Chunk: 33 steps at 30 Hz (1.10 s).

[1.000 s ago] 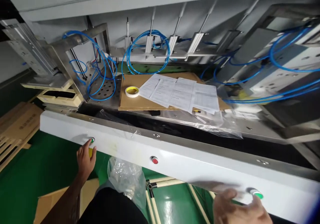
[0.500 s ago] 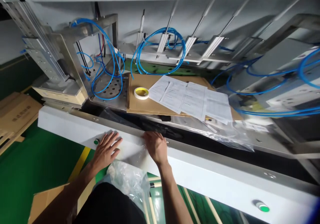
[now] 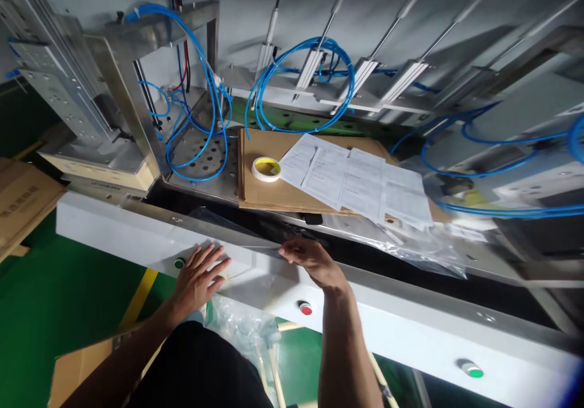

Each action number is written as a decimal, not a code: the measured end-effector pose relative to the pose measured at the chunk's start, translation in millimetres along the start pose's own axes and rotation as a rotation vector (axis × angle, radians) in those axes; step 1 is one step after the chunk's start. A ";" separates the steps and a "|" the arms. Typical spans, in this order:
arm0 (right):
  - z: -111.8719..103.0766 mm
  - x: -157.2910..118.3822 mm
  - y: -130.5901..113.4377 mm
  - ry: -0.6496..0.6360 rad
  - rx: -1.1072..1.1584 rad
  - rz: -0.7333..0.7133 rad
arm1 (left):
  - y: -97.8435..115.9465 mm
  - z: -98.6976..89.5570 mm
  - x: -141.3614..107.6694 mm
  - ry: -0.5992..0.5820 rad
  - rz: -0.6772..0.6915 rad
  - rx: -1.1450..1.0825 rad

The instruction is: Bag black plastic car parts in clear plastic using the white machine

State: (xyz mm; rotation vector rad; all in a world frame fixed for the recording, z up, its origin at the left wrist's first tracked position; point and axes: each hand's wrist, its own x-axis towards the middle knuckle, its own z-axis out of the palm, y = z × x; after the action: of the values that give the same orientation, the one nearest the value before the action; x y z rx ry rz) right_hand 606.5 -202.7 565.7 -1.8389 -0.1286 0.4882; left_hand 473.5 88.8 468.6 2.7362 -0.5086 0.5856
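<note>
My left hand [image 3: 201, 277] lies flat with fingers spread on the white front panel [image 3: 401, 317] of a machine, beside a green push button [image 3: 179, 263]. My right hand [image 3: 314, 263] is closed in a pinch at the panel's upper edge. A thin clear film [image 3: 267, 250] runs to its fingertips from the panel surface; how far it covers the panel I cannot tell. Below the right wrist a red push button [image 3: 305, 308] shows on the panel.
Behind the panel, a roll of tape [image 3: 266, 169] and printed sheets [image 3: 344, 177] lie on flat cardboard [image 3: 260, 195]. Coiled blue hoses [image 3: 260, 104] hang around metal cylinders [image 3: 310, 67]. Clear plastic bags [image 3: 241, 323] hang below the panel. Another green button [image 3: 472, 369] is at right.
My right hand has moved right along the panel edge and turned, its fingers drawn into a pinch. The red button has come into sight. My left hand stays flat on the panel.
</note>
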 end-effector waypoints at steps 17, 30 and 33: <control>9.2 -50.8 16.3 0.728 -0.088 -0.243 | 21.8 6.2 15.4 -0.023 -0.036 -0.074; 66.4 -44.8 76.8 0.403 -1.018 -0.543 | 3.4 -8.4 5.4 0.143 -0.135 -0.160; 57.9 -42.6 72.5 0.362 -1.005 -0.514 | -30.0 -19.2 -1.6 0.136 -0.162 -0.128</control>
State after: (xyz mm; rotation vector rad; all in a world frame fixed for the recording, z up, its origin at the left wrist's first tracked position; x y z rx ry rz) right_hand 533.9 -188.8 495.2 -2.6986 -0.6720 -0.3623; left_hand 477.6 122.9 478.3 2.5643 -0.2780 0.6677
